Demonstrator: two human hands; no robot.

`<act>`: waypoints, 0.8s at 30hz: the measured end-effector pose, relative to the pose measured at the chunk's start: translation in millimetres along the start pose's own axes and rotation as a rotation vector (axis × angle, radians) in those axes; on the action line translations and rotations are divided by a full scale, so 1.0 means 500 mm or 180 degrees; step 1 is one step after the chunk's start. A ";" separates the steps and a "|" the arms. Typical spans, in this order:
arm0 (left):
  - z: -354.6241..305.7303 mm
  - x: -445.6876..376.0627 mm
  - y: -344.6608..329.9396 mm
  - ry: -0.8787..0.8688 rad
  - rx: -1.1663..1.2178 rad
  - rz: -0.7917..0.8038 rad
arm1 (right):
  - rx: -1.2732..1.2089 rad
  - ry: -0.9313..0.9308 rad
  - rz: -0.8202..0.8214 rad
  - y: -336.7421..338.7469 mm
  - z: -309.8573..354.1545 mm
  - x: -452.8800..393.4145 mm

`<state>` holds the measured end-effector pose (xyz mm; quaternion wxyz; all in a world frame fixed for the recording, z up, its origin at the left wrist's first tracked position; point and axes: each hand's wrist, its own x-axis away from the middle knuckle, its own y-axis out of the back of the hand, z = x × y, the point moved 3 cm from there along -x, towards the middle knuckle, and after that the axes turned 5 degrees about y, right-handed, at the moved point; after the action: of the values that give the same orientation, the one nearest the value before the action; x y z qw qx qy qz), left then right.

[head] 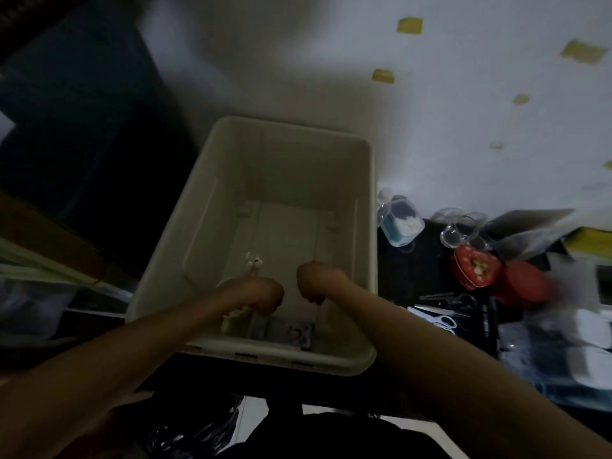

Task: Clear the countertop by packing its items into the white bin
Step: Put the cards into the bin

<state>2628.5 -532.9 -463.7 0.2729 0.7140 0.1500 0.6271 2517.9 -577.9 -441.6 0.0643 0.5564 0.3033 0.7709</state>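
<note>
Bin (198,226) walls are rising around both my hands, which are reaching down inside the white bin, near its closer end. My left hand (261,294) is bending at the wrist with the fingers turned down and out of sight, and something pale, like a white cord (236,311), is showing just under it; I cannot tell whether that grip is clamped on it or loose. My right hand (313,281) is hanging just beside the left, fingers curling downward and hidden too, so I cannot tell what its grip is doing either. Under my hands, on the bin floor against the near wall, a flat printed packet (291,334) is lying, and a small white earbud-like thing (253,261) is lying just beyond my left hand.

To my right, on the dark tabletop (410,286), things are waiting well apart from my hands: a clear jar (400,223) with white bits inside, beside the bin's wall, a clear round lid (458,231), a red heart-shaped tin (473,265), a red round lid (525,281) touching it, and scissors (442,321) near my right forearm. The bin's right wall is standing between my hands and all of these.
</note>
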 end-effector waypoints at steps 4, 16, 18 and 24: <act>0.001 0.051 0.067 0.0005 0.1045 -0.0767 | -0.0425 0.0527 -0.0805 0.071 -0.055 0.103; -0.271 0.125 0.289 -0.1050 0.2005 -0.2458 | -0.1314 0.0054 -0.2773 0.097 -0.495 0.420; -0.340 0.099 0.316 -0.1148 0.1879 -0.2396 | -0.1265 -0.0089 -0.2896 0.106 -0.561 0.450; -0.512 0.001 0.418 -0.1050 0.1425 -0.2484 | -0.1044 -0.0215 -0.2949 0.158 -0.743 0.488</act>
<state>2351.4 -649.4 -325.8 0.3477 0.7355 0.4929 0.3085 2112.5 -682.2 -272.7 0.4970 0.3703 0.3911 0.6804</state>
